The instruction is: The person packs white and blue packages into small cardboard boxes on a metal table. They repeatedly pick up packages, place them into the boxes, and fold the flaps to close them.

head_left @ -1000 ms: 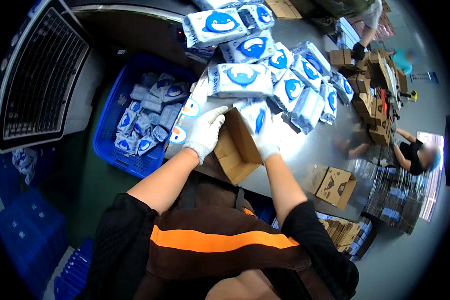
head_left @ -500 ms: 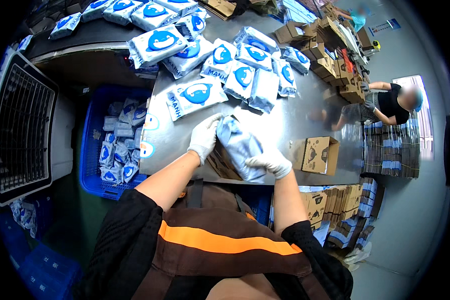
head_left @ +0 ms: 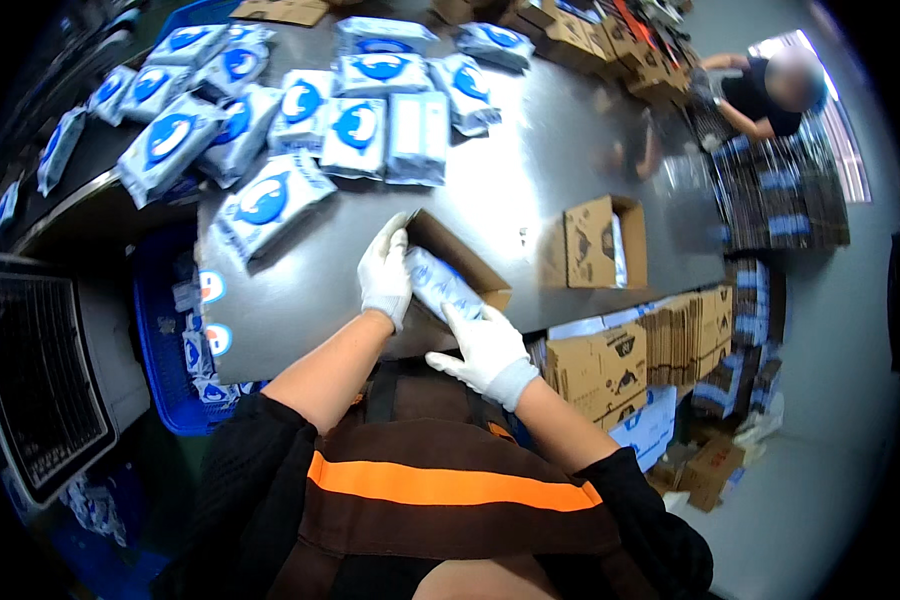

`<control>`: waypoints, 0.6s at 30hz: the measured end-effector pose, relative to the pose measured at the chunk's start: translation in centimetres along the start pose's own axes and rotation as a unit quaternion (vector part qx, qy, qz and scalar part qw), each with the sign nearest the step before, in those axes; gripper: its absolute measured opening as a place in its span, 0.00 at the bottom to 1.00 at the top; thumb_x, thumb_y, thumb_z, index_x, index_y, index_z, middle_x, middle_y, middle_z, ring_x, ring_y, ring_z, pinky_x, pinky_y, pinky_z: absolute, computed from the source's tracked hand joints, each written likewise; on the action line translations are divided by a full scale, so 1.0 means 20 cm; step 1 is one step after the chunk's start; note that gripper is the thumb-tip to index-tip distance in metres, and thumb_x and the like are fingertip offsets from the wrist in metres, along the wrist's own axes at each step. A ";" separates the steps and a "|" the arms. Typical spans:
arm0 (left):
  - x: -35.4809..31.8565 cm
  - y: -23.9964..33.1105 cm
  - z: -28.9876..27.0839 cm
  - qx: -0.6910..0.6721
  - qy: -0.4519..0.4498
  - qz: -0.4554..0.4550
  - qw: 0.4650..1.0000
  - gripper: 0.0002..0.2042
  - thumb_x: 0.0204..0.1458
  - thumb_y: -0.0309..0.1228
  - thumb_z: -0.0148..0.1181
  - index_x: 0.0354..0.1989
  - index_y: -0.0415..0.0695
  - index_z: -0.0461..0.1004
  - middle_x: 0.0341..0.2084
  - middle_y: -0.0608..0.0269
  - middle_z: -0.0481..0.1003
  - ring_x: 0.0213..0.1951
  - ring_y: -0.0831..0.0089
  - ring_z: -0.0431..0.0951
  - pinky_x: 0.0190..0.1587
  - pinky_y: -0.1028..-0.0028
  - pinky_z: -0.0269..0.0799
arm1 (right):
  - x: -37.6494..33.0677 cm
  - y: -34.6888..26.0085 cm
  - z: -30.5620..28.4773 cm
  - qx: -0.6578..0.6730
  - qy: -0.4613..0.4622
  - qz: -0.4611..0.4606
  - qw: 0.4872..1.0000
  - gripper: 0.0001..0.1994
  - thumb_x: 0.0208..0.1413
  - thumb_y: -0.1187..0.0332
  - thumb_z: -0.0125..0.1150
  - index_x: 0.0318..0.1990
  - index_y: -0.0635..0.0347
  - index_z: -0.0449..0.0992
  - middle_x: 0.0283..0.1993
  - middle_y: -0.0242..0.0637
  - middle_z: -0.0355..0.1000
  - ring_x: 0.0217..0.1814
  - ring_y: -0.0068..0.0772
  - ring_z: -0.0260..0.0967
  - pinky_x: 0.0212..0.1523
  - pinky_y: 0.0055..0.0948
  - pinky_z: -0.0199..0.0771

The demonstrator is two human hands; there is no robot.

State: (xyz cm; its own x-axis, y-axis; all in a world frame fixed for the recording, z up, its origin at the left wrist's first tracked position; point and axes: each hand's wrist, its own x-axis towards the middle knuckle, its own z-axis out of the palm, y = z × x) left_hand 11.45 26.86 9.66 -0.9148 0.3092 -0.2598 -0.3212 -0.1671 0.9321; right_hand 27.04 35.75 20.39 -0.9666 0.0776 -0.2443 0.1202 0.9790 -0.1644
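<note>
An open cardboard box (head_left: 473,262) stands on the metal table (head_left: 530,180) close in front of me. Inside it lies a soft white-and-blue packet (head_left: 436,279), tilted along the box. My white-gloved left hand (head_left: 385,268) is closed on the box's left side, its fingers at the rim. My right hand (head_left: 483,352), also gloved, has its thumb spread away and its fingertips at the packet's near end. To the right, a second open box (head_left: 592,244) has a packet showing inside. Beyond my left hand lies a loose packet (head_left: 270,203) with a blue cartoon print.
Several more packets (head_left: 355,132) cover the table's far left and the dark conveyor. A blue crate (head_left: 157,370) with packets stands below on the left. Flattened cartons (head_left: 610,365) are stacked at the right front. A co-worker (head_left: 770,95) stands at the far right.
The packet held between both hands has gone down into the box. My right hand has let its grip loosen, thumb spreading; my left has taken hold of the box. The view has shifted.
</note>
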 end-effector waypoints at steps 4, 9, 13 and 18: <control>0.02 -0.02 0.52 0.177 -0.103 0.034 0.978 0.30 0.68 0.46 0.51 0.71 0.39 0.62 0.68 0.43 0.65 0.70 0.53 0.64 0.72 0.64 0.57 | -0.10 0.54 0.20 -0.010 0.038 0.223 0.974 0.16 0.56 0.59 0.65 0.51 0.49 0.79 0.37 0.46 0.80 0.40 0.55 0.76 0.48 0.50 0.74; -0.34 -0.23 0.92 0.181 -0.114 0.007 0.977 0.30 0.68 0.45 0.49 0.72 0.37 0.59 0.70 0.40 0.60 0.72 0.48 0.60 0.74 0.61 0.54 | -0.22 1.03 0.08 0.012 0.113 0.218 0.969 0.27 0.58 0.64 0.64 0.65 0.58 0.70 0.48 0.49 0.78 0.53 0.51 0.74 0.59 0.45 0.70; -0.63 -0.54 0.98 0.335 -0.415 0.053 0.844 0.27 0.66 0.42 0.50 0.69 0.40 0.64 0.68 0.40 0.63 0.68 0.45 0.65 0.72 0.59 0.59 | -0.91 1.07 0.25 0.172 0.446 0.425 0.769 0.35 0.61 0.59 0.63 0.71 0.69 0.61 0.69 0.53 0.65 0.71 0.52 0.62 0.73 0.41 0.59; -0.89 -0.59 1.23 0.485 -0.575 0.134 0.645 0.40 0.61 0.59 0.48 0.75 0.42 0.56 0.74 0.37 0.50 0.76 0.43 0.47 0.76 0.49 0.40 | -1.65 0.83 0.89 0.449 0.404 0.593 0.533 0.36 0.68 0.50 0.58 0.74 0.66 0.58 0.74 0.42 0.60 0.76 0.38 0.56 0.76 0.36 0.52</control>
State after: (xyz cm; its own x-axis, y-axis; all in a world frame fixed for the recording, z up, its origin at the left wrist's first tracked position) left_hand 37.51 46.31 9.49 0.0596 0.9743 -0.2170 0.6257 0.1329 0.7686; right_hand 64.92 46.16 8.74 0.1698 0.9523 -0.2537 0.4649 -0.3044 -0.8314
